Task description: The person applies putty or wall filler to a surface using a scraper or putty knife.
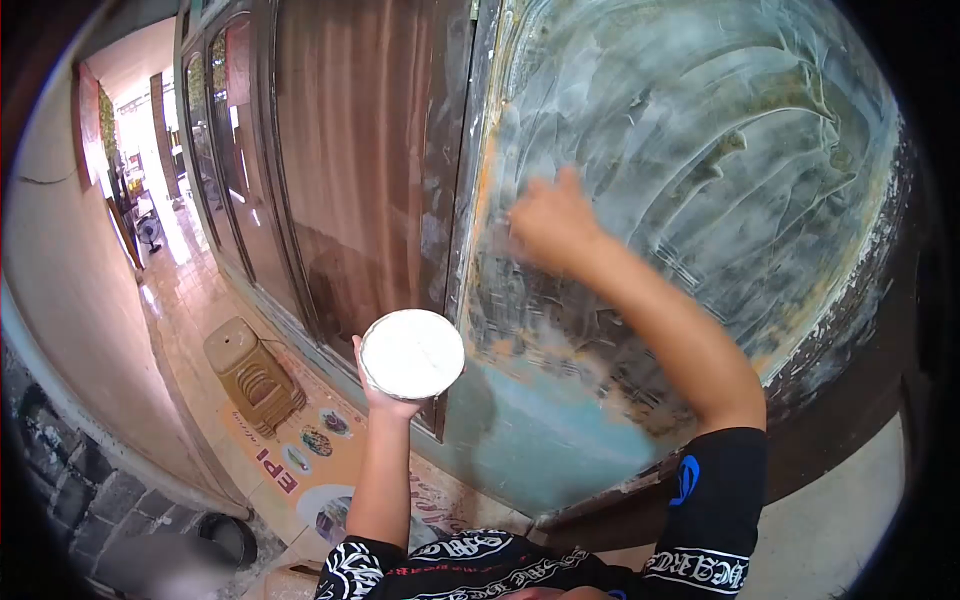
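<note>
My left hand (388, 398) holds up a round tub (413, 354) from below, its fingers wrapped around the side. Bright white material fills the tub's round top. Raised against the wall, my right hand (550, 222) is curled closed and slightly blurred. Whatever it grips, if anything, is hidden. The wall panel (690, 150) in front of that hand is grey-green and covered with whitish curved smears and streaks. Along the panel's left side runs a worn edge (487, 190) with orange-brown and white patches.
A window with brown curtains (350, 150) adjoins the panel on the left. A tan plastic stool (252, 372) rests on the floor by a printed banner (300, 450). Lower left are a dark bucket (228, 540) and grey blocks (90, 490). A fan (149, 232) stands down the corridor.
</note>
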`<state>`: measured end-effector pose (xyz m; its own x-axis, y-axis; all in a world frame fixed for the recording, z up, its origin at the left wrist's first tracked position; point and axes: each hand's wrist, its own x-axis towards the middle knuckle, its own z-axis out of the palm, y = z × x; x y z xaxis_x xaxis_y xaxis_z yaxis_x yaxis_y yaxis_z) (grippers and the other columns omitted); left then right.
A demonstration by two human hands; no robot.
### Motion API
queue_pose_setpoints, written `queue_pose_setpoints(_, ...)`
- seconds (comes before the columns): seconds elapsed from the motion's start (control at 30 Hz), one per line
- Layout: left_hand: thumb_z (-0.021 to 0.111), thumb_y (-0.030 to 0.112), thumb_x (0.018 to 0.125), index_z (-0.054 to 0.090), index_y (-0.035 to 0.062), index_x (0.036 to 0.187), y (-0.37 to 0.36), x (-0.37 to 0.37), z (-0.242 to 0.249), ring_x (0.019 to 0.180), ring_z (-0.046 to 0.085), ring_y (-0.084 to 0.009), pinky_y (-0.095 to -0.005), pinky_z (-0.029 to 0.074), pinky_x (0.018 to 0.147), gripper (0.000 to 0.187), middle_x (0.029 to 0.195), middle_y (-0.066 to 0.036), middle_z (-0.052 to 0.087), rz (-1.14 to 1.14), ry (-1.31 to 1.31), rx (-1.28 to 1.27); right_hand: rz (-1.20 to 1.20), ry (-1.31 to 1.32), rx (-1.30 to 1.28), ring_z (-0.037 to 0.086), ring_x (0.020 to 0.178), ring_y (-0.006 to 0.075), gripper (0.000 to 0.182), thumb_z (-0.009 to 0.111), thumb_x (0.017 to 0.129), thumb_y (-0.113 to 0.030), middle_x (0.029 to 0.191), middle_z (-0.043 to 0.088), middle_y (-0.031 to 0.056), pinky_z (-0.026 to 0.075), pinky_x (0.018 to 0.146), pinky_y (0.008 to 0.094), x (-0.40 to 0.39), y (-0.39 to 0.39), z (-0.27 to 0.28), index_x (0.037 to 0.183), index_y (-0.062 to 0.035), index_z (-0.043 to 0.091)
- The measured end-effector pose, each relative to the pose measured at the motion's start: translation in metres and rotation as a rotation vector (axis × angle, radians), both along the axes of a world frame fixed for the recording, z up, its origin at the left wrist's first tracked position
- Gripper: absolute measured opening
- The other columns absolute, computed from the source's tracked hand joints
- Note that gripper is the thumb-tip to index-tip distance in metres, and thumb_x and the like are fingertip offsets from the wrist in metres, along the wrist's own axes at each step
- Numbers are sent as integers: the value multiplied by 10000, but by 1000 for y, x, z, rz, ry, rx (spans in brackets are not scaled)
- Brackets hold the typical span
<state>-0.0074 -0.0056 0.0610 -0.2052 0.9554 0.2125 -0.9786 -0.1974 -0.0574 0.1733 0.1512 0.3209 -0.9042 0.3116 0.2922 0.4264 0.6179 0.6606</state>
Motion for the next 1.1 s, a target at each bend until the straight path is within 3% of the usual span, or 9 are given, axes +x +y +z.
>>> queue_pose_setpoints(0.13, 408, 791, 873, 487, 132, 1437, -5, 5, 4, 1306, 478, -468, -765, 343, 1036, 871, 1472, -158, 487, -25, -7, 76, -106, 519, 282, 646, 981, 295, 257, 614, 920, -373, 914, 737, 55, 347, 902, 601, 37, 13, 136, 887, -156, 745)
queue_pose_setpoints(0.2, 447, 725, 904, 567, 117, 1374, -7, 6, 4, 1271, 541, -401, -611, 408, 1078, 777, 1404, -129, 574, 107, 205, 11, 20, 743, 82, 659, 764, 242, 320, 645, 915, -413, 764, 714, 52, 352, 819, 504, 65, -2, 180, 882, -107, 731)
queue_pose_setpoints(0.23, 445, 735, 898, 544, 132, 1400, -8, 4, 1, 1286, 520, -425, -693, 372, 1062, 791, 1434, -129, 546, 147, 160, -102, 21, 740, 76, 659, 764, 242, 320, 645, 915, -413, 764, 714, 52, 352, 819, 504, 70, -6, 184, 882, -107, 731)
queue_pose_setpoints(0.3, 445, 739, 894, 532, 141, 1411, -3, -2, -10, 1294, 506, -436, -734, 351, 1046, 795, 1447, -129, 532, 183, 181, -132, 59, 798, 44, 651, 712, 224, 330, 665, 900, -418, 716, 701, 55, 341, 799, 474, 78, -15, 176, 848, -96, 721)
queue_pose_setpoints(0.33, 445, 743, 891, 521, 150, 1422, -1, -5, -16, 1302, 493, -448, -775, 329, 1030, 799, 1460, -129, 518, 217, 204, -154, -20, 683, -67, 654, 950, 304, 273, 623, 911, -394, 892, 734, 62, 349, 852, 549, 73, -21, 161, 893, -149, 742)
queue_pose_setpoints(0.37, 442, 749, 885, 506, 161, 1434, 1, -7, -18, 1316, 468, -465, -827, 296, 1001, 807, 1477, -126, 497, 189, 173, -137, 29, 623, -61, 646, 937, 305, 256, 633, 905, -379, 860, 728, 80, 342, 810, 501, 64, -26, 128, 870, -150, 741)
queue_pose_setpoints(0.57, 429, 755, 886, 499, 159, 1444, -1, -8, -19, 1328, 460, -463, -832, 280, 1005, 819, 1487, -139, 487, 173, 158, -125, -28, -200, -149, 598, 1051, 271, 100, 671, 793, -153, 855, 737, 21, 324, 996, 578, 20, -3, -72, 793, -144, 770)
queue_pose_setpoints(0.87, 412, 737, 908, 491, 153, 1447, -10, 2, -17, 1311, 470, -476, -834, 292, 994, 798, 1485, -137, 488, 240, 136, -177, -46, 628, 214, 639, 976, 274, 231, 665, 889, -341, 864, 717, 68, 357, 804, 535, 71, -25, 135, 835, -127, 731)
queue_pose_setpoints(1.1, 432, 732, 903, 517, 161, 1426, -10, 1, -19, 1317, 474, -453, -825, 309, 994, 779, 1484, -120, 494, 227, 97, -196, 53, 58, -239, 592, 1023, 265, 134, 653, 847, -217, 894, 726, 45, 347, 911, 567, 38, -51, -13, 902, -135, 743)
